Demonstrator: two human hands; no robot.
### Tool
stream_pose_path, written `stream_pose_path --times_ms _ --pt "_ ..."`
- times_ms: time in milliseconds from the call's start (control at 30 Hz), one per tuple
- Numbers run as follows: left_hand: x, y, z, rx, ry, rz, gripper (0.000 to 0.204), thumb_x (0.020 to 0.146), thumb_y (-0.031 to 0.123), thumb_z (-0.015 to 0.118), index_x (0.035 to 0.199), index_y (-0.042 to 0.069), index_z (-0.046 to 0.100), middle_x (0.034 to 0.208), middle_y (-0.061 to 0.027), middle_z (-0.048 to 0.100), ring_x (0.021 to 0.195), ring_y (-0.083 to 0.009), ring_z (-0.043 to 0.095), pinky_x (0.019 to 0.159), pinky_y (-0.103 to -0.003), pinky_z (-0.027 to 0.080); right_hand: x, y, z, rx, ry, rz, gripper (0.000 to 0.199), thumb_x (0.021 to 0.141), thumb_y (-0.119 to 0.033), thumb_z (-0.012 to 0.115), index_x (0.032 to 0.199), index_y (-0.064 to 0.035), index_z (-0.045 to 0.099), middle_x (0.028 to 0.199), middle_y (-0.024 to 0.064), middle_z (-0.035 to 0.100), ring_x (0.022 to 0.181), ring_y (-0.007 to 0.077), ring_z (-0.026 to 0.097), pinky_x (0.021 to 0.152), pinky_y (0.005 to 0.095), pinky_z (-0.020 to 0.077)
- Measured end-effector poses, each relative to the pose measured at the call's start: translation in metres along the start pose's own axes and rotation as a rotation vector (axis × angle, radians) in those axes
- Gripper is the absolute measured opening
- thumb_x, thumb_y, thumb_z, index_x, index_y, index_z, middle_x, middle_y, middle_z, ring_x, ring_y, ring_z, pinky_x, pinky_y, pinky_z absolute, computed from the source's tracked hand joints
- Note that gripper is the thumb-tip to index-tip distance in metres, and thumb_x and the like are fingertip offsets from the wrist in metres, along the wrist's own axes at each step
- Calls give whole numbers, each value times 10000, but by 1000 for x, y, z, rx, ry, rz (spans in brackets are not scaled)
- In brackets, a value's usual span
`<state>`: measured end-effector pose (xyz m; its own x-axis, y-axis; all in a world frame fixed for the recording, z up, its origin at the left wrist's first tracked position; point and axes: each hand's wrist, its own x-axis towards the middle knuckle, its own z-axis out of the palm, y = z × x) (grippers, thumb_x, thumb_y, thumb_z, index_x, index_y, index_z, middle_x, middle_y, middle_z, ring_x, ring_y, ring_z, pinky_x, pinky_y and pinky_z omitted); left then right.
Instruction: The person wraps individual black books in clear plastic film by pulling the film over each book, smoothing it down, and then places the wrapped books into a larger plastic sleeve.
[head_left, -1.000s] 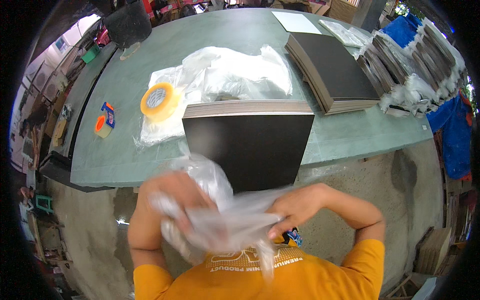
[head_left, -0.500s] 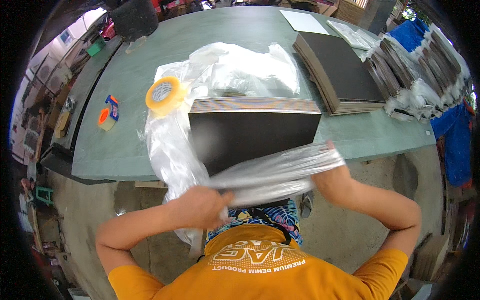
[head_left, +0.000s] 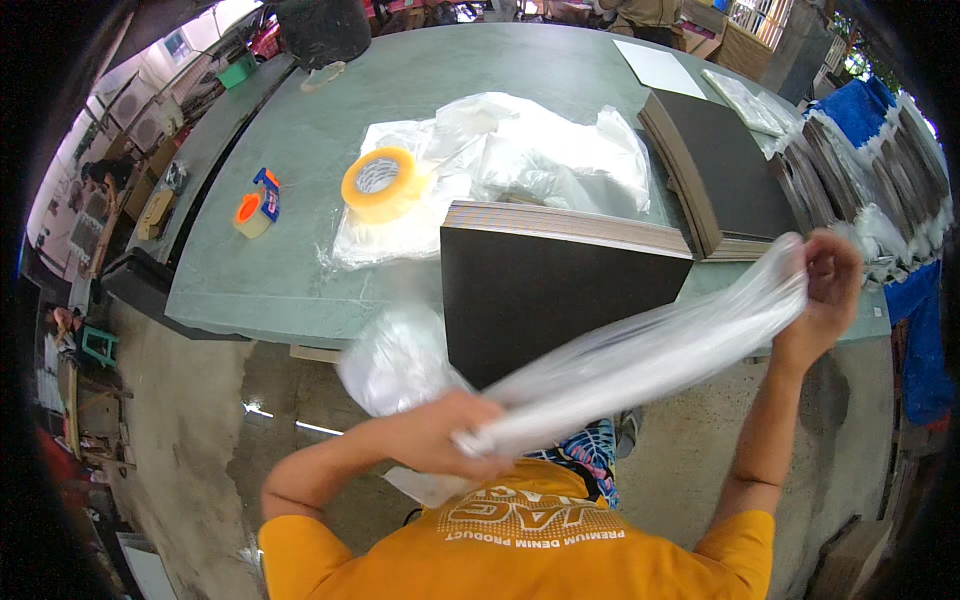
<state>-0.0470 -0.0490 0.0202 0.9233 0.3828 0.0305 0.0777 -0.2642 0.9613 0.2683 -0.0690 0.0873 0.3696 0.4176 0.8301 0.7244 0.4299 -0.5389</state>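
Observation:
A clear plastic bag (head_left: 650, 370) is stretched slantwise in front of my body, blurred by motion. My left hand (head_left: 455, 432) is closed on its lower end near my waist. At the upper right, my right hand (head_left: 828, 285) grips the other end with curled fingers. Behind the plastic, a stack of black boards (head_left: 560, 290) leans at the table's front edge, its pale layered edges facing up. More loose plastic (head_left: 395, 360) hangs by my left forearm. A large roll of yellowish tape (head_left: 380, 185) rests on a pile of clear plastic bags (head_left: 550, 150) beyond the stack.
On the green table (head_left: 300, 270), a small tape dispenser (head_left: 258, 208) stands at left. A second stack of black boards (head_left: 715, 165) lies at right, near plastic-wrapped bundles (head_left: 850, 185). A white sheet (head_left: 658, 68) and a dark bucket (head_left: 322, 32) are at the far side.
My right hand has swung up and to the right, drawing the plastic out longer. The loose plastic at left has slipped off the table's edge. The whole view has shifted slightly.

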Motion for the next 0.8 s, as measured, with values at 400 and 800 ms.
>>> stream_pose_path --times_ms 400,800 --pt "23 -18 -73 860 824 -237 739 521 -163 456 1179 170 496 1077 -94 453 823 -236 532 755 -305 444 -68 41 28 -384 -554 -27 719 500 180 449 1147 -125 515 1089 131 457 988 289 433 845 354 345" --pt "-64 -67 -39 -622 377 -264 469 473 29 722 921 -22 593 913 -109 598 848 -190 565 793 -286 429 -134 88 -45 945 -1108 1176 359 538 -127 789 824 15 624 724 41 623 564 101 558 481 197 440"
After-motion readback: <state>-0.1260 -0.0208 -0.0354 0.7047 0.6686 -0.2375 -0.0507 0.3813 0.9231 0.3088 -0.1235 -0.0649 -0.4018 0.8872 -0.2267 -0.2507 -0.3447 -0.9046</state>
